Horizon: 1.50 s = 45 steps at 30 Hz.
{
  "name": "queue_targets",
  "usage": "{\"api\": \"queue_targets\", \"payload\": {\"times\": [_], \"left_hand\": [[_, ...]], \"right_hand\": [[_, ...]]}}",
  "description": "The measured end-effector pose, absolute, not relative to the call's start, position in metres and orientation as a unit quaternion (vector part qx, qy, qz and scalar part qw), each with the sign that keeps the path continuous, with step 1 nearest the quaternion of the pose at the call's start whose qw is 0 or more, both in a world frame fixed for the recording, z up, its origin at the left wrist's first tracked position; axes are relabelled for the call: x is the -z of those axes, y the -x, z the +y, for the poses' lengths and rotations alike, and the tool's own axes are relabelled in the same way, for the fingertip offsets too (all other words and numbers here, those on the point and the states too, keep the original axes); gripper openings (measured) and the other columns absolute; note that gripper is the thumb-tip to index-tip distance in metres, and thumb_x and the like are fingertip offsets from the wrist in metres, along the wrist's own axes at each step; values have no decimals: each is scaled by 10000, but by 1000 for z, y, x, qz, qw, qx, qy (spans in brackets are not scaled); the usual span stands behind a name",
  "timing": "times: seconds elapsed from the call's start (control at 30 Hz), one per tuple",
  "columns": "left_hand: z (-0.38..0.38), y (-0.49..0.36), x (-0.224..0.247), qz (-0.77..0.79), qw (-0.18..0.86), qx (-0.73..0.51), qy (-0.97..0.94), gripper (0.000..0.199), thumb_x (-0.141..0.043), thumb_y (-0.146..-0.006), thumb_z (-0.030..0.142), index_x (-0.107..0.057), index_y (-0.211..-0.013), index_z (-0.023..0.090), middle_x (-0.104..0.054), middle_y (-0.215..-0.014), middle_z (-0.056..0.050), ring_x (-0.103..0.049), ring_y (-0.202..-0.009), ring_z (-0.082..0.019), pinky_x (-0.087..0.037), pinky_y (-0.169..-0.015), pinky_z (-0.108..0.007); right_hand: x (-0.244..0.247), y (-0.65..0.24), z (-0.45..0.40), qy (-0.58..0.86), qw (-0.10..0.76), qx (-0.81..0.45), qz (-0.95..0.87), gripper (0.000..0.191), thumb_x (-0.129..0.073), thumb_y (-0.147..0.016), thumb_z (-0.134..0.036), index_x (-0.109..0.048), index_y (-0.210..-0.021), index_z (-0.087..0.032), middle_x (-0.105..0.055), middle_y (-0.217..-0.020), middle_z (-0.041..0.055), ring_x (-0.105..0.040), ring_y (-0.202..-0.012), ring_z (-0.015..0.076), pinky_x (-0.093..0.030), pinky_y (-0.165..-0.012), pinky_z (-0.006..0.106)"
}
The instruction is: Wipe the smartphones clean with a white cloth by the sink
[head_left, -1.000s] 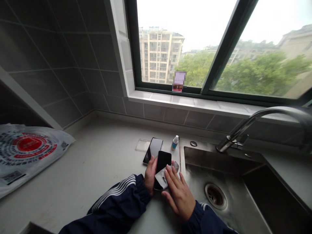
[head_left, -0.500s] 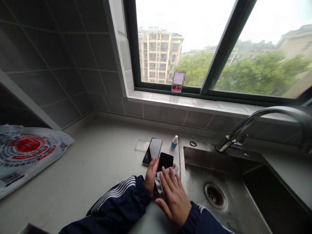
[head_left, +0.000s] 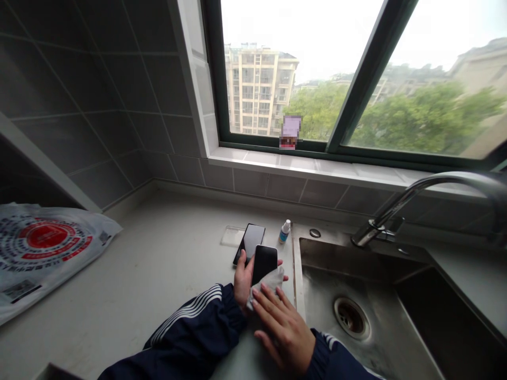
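Smartphone [head_left: 264,265] clamped upright in left hand [head_left: 242,282] | right hand [head_left: 282,332] pressing white wipe [head_left: 269,282] against lower screen | second smartphone [head_left: 249,243] lying on counter [head_left: 158,264] behind

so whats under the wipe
The wipe covers the lower end of a black phone held in the left hand, with the right hand on top. The phone's covered part cannot be seen.

A smartphone [head_left: 249,244] lies on the counter [head_left: 158,253], left of the sink [head_left: 348,258].

Black smartphone's [head_left: 264,263] lower end hidden under white wipe [head_left: 270,281], pixelated object [head_left: 290,132] by window [head_left: 253,142] blurred, small bottle's [head_left: 284,232] label unreadable
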State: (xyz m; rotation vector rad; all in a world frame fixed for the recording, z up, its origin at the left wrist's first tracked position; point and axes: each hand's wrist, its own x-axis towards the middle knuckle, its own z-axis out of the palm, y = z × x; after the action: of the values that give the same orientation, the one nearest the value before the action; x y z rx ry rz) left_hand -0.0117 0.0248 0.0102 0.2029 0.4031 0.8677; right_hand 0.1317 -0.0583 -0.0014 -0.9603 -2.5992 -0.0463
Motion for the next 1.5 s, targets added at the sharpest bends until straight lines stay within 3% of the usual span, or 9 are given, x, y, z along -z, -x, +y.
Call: {"api": "queue_targets", "payload": {"times": [0.23, 0.33, 0.47, 0.63, 0.8, 0.97, 1.13, 1.33, 1.5], "left_hand": [[14, 4, -16, 207, 881, -417, -85, 801, -393, -836, 697, -234, -1490, 264, -577, -1321, -148, -606, -1127, -331, -421, -991, -494], [12, 2, -10, 206, 873, -431, -103, 814, -393, -847, 682, -269, -1482, 189, -596, -1292, -167, -583, -1169, -318, -384, -1045, -471], [13, -1, 3, 159, 888, -403, -157, 766, -363, -883, 642, -363, -1438, 114, -576, -1320, -175, -482, -1288, -299, -273, -1135, -435], [10, -3, 6, 102, 892, -376, -227, 743, -432, -867, 629, -432, -1402, 112, -504, -1407, -141, -304, -1408, -273, -112, -1192, -377], [7, -5, 3, 105, 884, -379, -252, 720, -479, -859, 606, -438, -1402, 134, -481, -1435, -107, -232, -1438, -247, -54, -1199, -339], [8, -4, 3, 139, 879, -393, -230, 756, -482, -850, 620, -433, -1398, 103, -510, -1404, -129, -296, -1413, -256, -87, -1195, -334], [11, -4, -1, 134, 893, -401, -153, 754, -370, -897, 610, -369, -1422, 69, -568, -1319, -196, -479, -1288, -310, -248, -1146, -442], [12, 2, -8, 194, 878, -431, -75, 875, -416, -818, 712, -276, -1469, 144, -593, -1279, -198, -606, -1121, -334, -392, -1024, -489], [15, 9, -11, 167, 903, -382, -101, 887, -353, -805, 759, -358, -1436, 136, -614, -1245, -186, -621, -1056, -356, -436, -947, -494]], "right_hand": [[4, -138, -51, 367, 155, 31, -916, 614, -466, -964, -355, -280, -1495, -110, -247, -1554, 80, -193, -1444, 299, -223, -1159, 497], [8, -140, -49, 396, 160, 51, -903, 646, -462, -963, -376, -239, -1509, -113, -228, -1561, 83, -177, -1447, 304, -206, -1161, 476], [11, -146, -44, 446, 178, 86, -873, 668, -443, -966, -395, -203, -1518, -105, -222, -1562, 101, -173, -1446, 320, -187, -1151, 483], [11, -154, -37, 497, 200, 102, -838, 656, -386, -982, -408, -173, -1525, -107, -222, -1563, 118, -178, -1441, 341, -228, -1114, 509], [13, -155, -36, 522, 228, 98, -816, 658, -363, -984, -402, -146, -1531, -108, -217, -1563, 134, -160, -1442, 358, -242, -1105, 526], [13, -151, -37, 512, 218, 74, -827, 680, -382, -980, -426, -127, -1535, -126, -231, -1558, 131, -159, -1442, 358, -220, -1116, 545], [12, -147, -40, 470, 203, 56, -857, 687, -432, -967, -430, -172, -1528, -130, -264, -1547, 113, -165, -1444, 338, -126, -1155, 541], [3, -138, -49, 404, 181, 39, -896, 661, -477, -953, -439, -284, -1496, -114, -276, -1542, 103, -172, -1445, 318, -55, -1181, 514], [-9, -130, -58, 346, 211, 6, -914, 536, -505, -940, -391, -443, -1407, -134, -425, -1468, 104, -277, -1417, 294, -70, -1182, 542]]}}
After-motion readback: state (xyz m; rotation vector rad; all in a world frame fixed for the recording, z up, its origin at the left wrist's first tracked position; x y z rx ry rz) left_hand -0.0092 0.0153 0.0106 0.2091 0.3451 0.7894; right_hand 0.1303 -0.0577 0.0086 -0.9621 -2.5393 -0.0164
